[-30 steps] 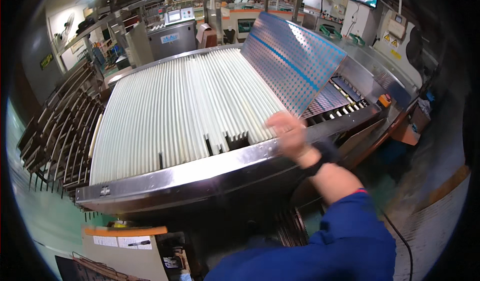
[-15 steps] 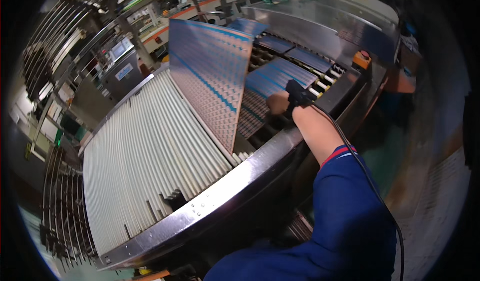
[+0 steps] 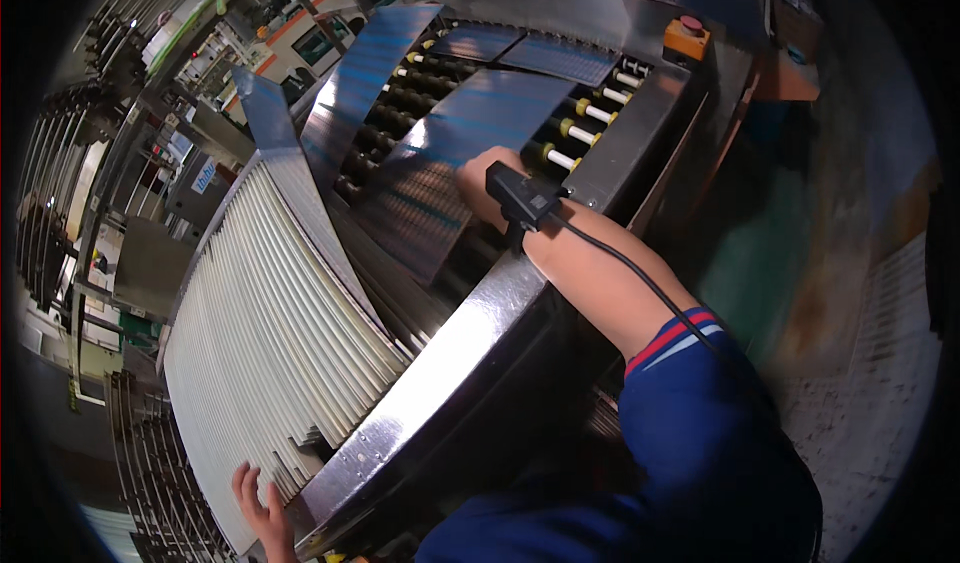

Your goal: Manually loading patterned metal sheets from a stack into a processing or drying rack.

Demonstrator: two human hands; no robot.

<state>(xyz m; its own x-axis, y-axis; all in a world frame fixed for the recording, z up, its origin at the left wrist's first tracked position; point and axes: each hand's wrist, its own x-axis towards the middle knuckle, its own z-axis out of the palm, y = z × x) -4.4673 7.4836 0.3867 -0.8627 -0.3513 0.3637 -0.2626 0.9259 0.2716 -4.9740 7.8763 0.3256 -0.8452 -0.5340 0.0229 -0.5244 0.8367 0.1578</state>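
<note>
My right hand [image 3: 484, 187], a black device strapped at its wrist, is closed at the right edge of a copper-and-blue circuit board panel [image 3: 490, 108]. That panel lies over the roller conveyor [image 3: 385, 118]; my fingertips are partly hidden. Low on the left, my left hand [image 3: 262, 513] has its fingers spread and holds nothing. It is beside the near corner of a rack of pale, closely spaced rods [image 3: 270, 303]. Another panel [image 3: 310, 203] stands on edge in the rack's far right end, seen almost edge-on.
A shiny metal rail [image 3: 440, 373] runs along the machine's near side. More panels [image 3: 560, 58] lie farther back on the rollers. An orange box with a red button [image 3: 687, 38] sits on the right frame. Wire racks [image 3: 150, 453] stand at the left.
My left hand has come into view at the lower left. My view has shifted closer to the conveyor, and the standing panel now appears much narrower. My right hand stays by the conveyor panel.
</note>
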